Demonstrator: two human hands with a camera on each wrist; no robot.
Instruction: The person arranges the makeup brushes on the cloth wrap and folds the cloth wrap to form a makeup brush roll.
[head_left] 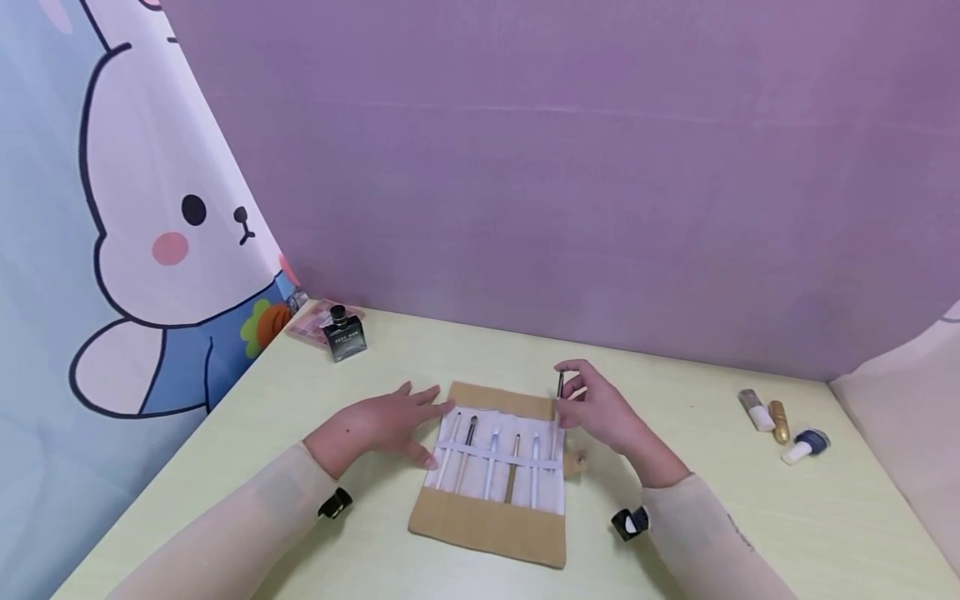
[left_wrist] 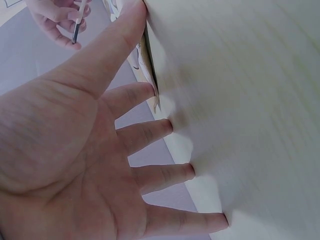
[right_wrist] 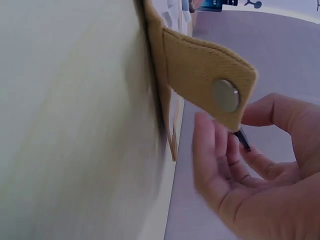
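A tan brush roll (head_left: 487, 525) lies unfolded on the table, its pale lining facing up. Several slim makeup brushes (head_left: 512, 471) stand side by side under its elastic band. At the right end of the row my right hand (head_left: 600, 408) pinches a makeup brush (head_left: 559, 385) near its dark tip, while the pale handle runs down to the band. My left hand (head_left: 390, 421) spreads its fingers along the roll's left edge, fingertips (left_wrist: 186, 171) on the table. The snap tab (right_wrist: 205, 75) sticks out from the roll's right side in the right wrist view.
A black perfume bottle (head_left: 345, 335) stands by a pink palette (head_left: 307, 325) at the back left. On the right lie a small bottle with a white cap (head_left: 756, 410), a gold tube (head_left: 779, 422) and a dark blue bottle (head_left: 812, 442). A purple backdrop (head_left: 562, 208) rises behind the table.
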